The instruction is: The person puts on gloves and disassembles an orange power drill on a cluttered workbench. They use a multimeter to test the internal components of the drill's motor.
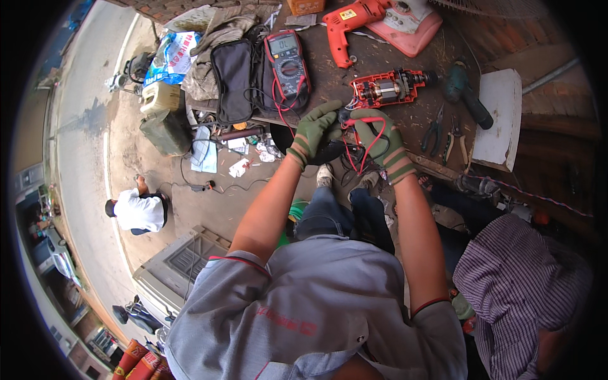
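Observation:
Both hands wear green work gloves with pale stripes and meet at the table's near edge. My right hand point(384, 140) is closed on a red test probe point(368, 120), its lead looping down below. My left hand point(311, 134) has its fingers bent beside a small dark part point(344, 116) between the hands; what exactly it grips is hidden. Just beyond lies an opened orange drill housing point(387, 88) with its motor and gears exposed, wires running toward my hands. A red and grey multimeter point(289, 63) rests in its black case point(232, 79), leads trailing to my hands.
An orange drill point(345, 28) lies at the back, a dark green power tool point(465, 92) at the right. Pliers point(433, 132) and a cutter point(455, 142) lie near a white board point(497, 117). A person in a striped shirt point(513, 285) is close on my right; another point(140, 209) crouches at left.

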A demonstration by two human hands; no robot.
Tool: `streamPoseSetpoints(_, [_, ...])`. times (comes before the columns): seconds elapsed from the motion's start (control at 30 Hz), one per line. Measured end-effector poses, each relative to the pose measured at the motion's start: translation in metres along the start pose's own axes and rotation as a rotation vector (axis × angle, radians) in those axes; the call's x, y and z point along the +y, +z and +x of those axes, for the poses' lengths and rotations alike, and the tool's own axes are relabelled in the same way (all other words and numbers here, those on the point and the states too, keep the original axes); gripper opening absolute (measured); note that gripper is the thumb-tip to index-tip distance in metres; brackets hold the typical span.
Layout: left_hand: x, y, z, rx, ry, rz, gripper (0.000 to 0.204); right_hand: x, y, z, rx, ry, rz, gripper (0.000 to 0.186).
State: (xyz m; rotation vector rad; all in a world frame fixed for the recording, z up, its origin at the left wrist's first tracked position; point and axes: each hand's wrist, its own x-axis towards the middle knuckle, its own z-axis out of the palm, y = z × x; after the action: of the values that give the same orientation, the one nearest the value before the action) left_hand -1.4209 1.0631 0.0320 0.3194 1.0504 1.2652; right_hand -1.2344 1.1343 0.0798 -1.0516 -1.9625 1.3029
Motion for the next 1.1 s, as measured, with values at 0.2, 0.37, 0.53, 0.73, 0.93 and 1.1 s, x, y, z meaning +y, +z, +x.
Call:
streamPoseSetpoints(0.2, [0.002, 0.003, 0.000, 0.029, -0.028, 0.013, 0.037, -0.004, -0.002, -0.004, 0.010, 0.023, 0.047, 0.020])
streamPoseSetpoints(0.37, [-0.001, -0.001, 0.002, 0.020, -0.021, -0.004, 0.036, -0.001, 0.001, -0.005, 0.025, 0.031, 0.028, 0.022])
streamPoseSetpoints(0.53, [0.001, 0.003, 0.000, 0.015, -0.011, -0.004, 0.036, -0.008, -0.003, -0.005, 0.019, 0.012, 0.008, 0.021])
streamPoseSetpoints(0.73, [0.006, 0.007, -0.004, 0.030, -0.009, -0.002, 0.035, -0.007, 0.001, -0.006, 0.042, 0.010, 0.012, 0.019])
streamPoseSetpoints(0.93, [0.000, 0.000, -0.002, 0.006, 0.003, -0.007, 0.036, -0.005, 0.004, -0.009, 0.064, 0.021, 0.020, 0.019])
streamPoseSetpoints(1.1, [0.000, 0.000, -0.002, 0.002, 0.000, -0.021, 0.036, -0.002, 0.004, -0.012, 0.105, 0.004, 0.032, 0.019])
